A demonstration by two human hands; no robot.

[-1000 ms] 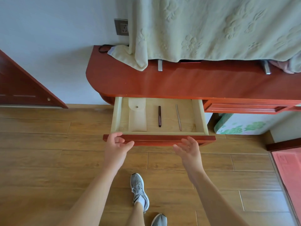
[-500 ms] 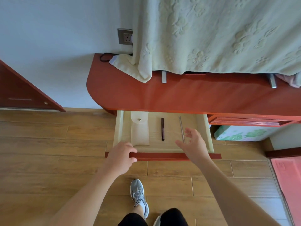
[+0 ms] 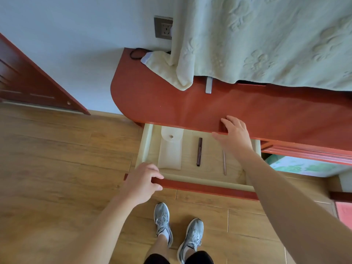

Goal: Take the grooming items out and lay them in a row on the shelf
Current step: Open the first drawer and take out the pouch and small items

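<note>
An open light-wood drawer (image 3: 146, 147) sticks out under the red shelf top (image 3: 156, 100). In it lie a pale translucent pouch (image 3: 171, 151) with a snap button, a dark brown slim stick (image 3: 199, 154) and a thin pinkish stick (image 3: 224, 164). My left hand (image 3: 142, 182) grips the drawer's red front edge (image 3: 205, 188) at its left end. My right hand (image 3: 235, 137) is spread above the drawer's back right, fingertips on the shelf's front edge, holding nothing. It hides the thin stick's far end.
A pale green towel (image 3: 266, 39) hangs over the shelf's back, with a wall socket (image 3: 163, 27) and a black cord (image 3: 136, 52) at its left. A second red drawer (image 3: 304, 151) stands slightly open on the right. Below are wooden floor and my grey shoes (image 3: 163, 223).
My right hand has moved forward from the drawer front, over the drawer, to the shelf's edge. My left hand has closed on the drawer's front edge. The camera has come closer.
</note>
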